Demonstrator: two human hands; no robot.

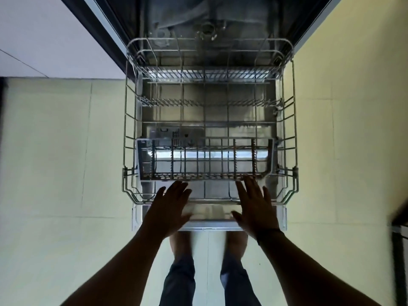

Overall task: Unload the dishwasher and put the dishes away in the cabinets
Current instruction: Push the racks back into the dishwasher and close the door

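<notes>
Both palms flat, fingers spread, gripping nothing: left hand (pixel 171 205) 7 o'clock, right hand (pixel 256 205) 5 o'clock of pulled-out rack (pixel 130 129); cutlery basket (pixel 205 160) at 12.

Both bare forearms are extended forward and down; left hand (pixel 171 208) and right hand (pixel 256 206) are held flat, palms down, fingers straight and spread.

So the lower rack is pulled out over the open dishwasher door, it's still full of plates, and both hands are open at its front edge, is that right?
Not quite. The head view shows the rack pulled out over the open door with no plates in it; only bare wire tines and an empty-looking cutlery basket show. The rest holds: the left hand and right hand are both open at its front edge.
</notes>
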